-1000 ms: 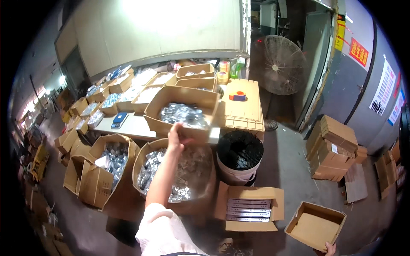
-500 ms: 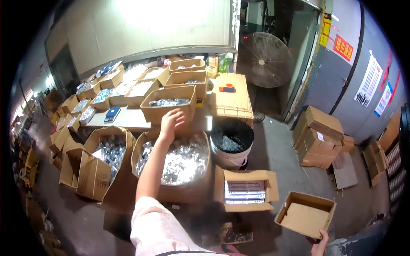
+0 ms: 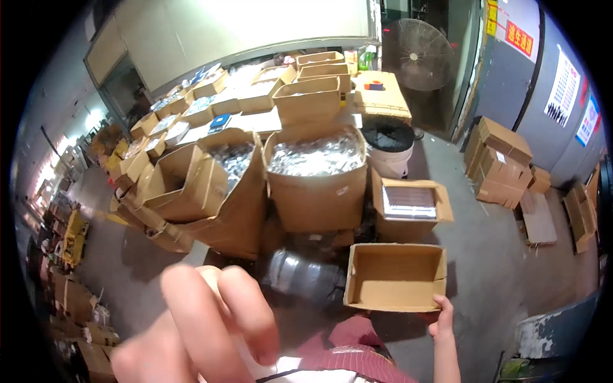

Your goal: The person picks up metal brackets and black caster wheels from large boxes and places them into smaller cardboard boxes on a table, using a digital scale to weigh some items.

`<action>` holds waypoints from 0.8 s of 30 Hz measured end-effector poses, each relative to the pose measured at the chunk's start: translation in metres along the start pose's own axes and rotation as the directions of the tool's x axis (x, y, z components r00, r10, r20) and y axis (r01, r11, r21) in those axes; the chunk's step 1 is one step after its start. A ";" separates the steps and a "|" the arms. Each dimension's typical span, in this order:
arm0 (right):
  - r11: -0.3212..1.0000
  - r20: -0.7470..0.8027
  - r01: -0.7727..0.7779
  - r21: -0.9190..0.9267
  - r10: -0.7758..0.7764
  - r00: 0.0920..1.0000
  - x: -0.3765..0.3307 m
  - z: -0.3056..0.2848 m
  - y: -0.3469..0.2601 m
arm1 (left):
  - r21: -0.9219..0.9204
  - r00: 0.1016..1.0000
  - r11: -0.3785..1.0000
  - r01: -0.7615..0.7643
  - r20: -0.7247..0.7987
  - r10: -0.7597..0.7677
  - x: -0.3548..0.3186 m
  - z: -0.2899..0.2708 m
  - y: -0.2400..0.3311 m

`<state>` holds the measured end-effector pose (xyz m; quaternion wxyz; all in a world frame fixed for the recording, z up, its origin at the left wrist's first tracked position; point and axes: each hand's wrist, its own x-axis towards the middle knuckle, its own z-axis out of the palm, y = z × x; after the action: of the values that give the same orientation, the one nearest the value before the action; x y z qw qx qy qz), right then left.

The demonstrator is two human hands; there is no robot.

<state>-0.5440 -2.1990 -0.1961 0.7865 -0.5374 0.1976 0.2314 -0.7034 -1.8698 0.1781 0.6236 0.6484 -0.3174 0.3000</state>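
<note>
While the head view shows the left hand [image 3: 204, 319] raised close to the camera with its fingers curled, it cannot be told whether that hand grips anything. The right hand [image 3: 442, 321] grasps the lower right corner of a shallow cardboard box [image 3: 396, 263], which is tilted so that its inner walls and base face the camera. This box is held above the floor [image 3: 485, 281], near an open carton [image 3: 408, 231] of flat, stacked packs [image 3: 408, 203]. Farther off stands a tall carton [image 3: 316, 203] full of shiny silvery pieces [image 3: 316, 155]; a second carton [image 3: 237, 220] of similar pieces is just left of it. Right of the tall carton is a white bucket [image 3: 391, 163]. Behind them, a table [image 3: 252, 122] bears more cardboard trays [image 3: 306, 107] and a blue scale [image 3: 219, 122].
</note>
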 end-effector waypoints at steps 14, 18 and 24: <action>0.821 0.226 -0.320 -0.473 0.465 0.856 -0.141 0.203 0.247 | 0.164 0.882 0.957 -0.240 -0.374 0.286 -0.199 -0.145 0.200; 0.716 0.223 -0.350 -0.604 0.573 0.789 -0.167 0.337 0.333 | 0.307 0.793 0.948 -0.080 -0.557 0.247 -0.266 -0.215 0.276; 0.543 0.345 -0.387 -0.745 0.811 0.473 -0.225 0.545 0.468 | 0.635 0.779 0.754 0.165 -0.553 0.295 -0.349 -0.339 0.356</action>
<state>-0.9629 -1.5746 -0.2357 0.4551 -0.5126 0.0116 0.7280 -1.1969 -1.5254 0.1391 0.4143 0.6747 0.0080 0.6108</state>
